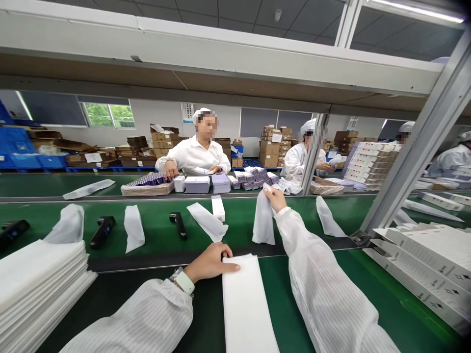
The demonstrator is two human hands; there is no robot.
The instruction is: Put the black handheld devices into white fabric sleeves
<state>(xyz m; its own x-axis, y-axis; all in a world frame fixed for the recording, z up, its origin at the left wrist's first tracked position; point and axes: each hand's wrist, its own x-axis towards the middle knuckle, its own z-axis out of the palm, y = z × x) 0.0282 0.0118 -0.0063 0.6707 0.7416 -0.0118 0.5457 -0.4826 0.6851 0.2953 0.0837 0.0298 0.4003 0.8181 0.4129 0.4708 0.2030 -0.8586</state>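
Observation:
My left hand [210, 263] rests on the far end of a stack of long white foam bags [247, 309] lying in front of me, fingers curled over its top edge. My right hand [275, 197] reaches out over the green conveyor belt [158, 235] and pinches the top of a white foam bag [264, 220], which hangs down to the belt. Both arms are in white striped sleeves, with a watch on the left wrist.
On the belt lie several white bags [134, 227], black handheld devices [103, 230] and a white box [218, 208]. A tall pile of white bags [37, 289] stands at my left, white cartons [430, 264] at my right. Persons in white work across the line. A slanted metal post [415, 147] rises at right.

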